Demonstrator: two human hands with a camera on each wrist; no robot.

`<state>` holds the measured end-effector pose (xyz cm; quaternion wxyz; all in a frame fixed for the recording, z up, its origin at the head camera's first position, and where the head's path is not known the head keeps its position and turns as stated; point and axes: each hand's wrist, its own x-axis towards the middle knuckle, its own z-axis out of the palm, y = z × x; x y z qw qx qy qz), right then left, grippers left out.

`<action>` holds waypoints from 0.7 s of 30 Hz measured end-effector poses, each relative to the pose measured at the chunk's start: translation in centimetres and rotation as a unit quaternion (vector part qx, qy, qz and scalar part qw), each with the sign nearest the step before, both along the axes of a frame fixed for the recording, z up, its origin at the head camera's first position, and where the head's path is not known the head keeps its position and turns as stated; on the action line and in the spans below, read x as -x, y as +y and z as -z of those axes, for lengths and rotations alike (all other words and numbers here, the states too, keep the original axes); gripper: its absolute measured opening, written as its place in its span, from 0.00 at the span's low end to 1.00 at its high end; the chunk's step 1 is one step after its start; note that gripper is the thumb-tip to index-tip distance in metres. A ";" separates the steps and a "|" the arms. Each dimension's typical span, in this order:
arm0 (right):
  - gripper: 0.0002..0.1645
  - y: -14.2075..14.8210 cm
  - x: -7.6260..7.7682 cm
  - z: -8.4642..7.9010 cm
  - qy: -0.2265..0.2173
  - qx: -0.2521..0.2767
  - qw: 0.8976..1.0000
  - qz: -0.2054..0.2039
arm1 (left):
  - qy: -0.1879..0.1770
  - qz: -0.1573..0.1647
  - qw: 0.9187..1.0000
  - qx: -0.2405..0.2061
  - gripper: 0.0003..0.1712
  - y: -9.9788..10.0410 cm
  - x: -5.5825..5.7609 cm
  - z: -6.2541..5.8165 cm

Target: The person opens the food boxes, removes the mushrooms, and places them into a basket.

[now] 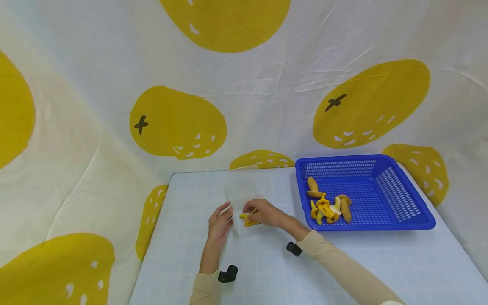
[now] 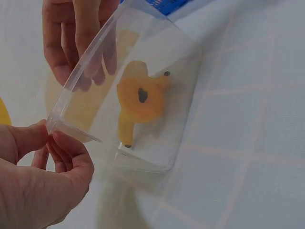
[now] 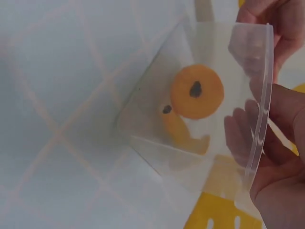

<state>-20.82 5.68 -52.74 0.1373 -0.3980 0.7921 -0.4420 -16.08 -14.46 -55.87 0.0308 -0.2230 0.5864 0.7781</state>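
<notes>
A clear plastic box [image 1: 242, 232] stands on the table with a few yellow-orange mushrooms [image 2: 153, 109] inside. Round orange ends with dark spots show through its wall in both wrist views. My left hand [image 1: 219, 224] pinches the box's rim at its left side between thumb and fingertips. From the right, my right hand [image 1: 267, 213] reaches over the rim, its fingers pointing down into the box, loosely bent. Through the plastic in the right wrist view, those fingers [image 3: 237, 131] hang beside the mushrooms with nothing between them.
A blue plastic basket [image 1: 367, 226] stands right of the box, with several yellow and brown mushrooms [image 1: 324, 208] at its left end. A clear lid-like sheet [image 1: 242, 186] lies behind the box. A cloth with yellow fruit prints [image 1: 267, 123] hangs behind the table.
</notes>
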 end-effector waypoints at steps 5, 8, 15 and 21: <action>0.11 -0.7 0.1 -0.1 0.011 -0.055 0.998 -0.015 | 0.012 0.002 1.000 -0.011 0.27 0.1 0.0 0.0; 0.10 -1.3 0.2 -0.2 0.021 -0.091 0.995 -0.025 | 0.018 -0.003 1.000 -0.017 0.25 0.1 0.0 0.0; 0.08 -1.8 0.2 -0.3 0.073 -0.126 0.989 -0.027 | 0.020 -0.005 1.000 -0.019 0.24 0.1 0.0 0.0; 0.08 -1.2 0.0 -0.6 0.086 -0.129 0.988 -0.018 | 0.021 -0.008 1.000 -0.020 0.25 0.1 0.0 0.0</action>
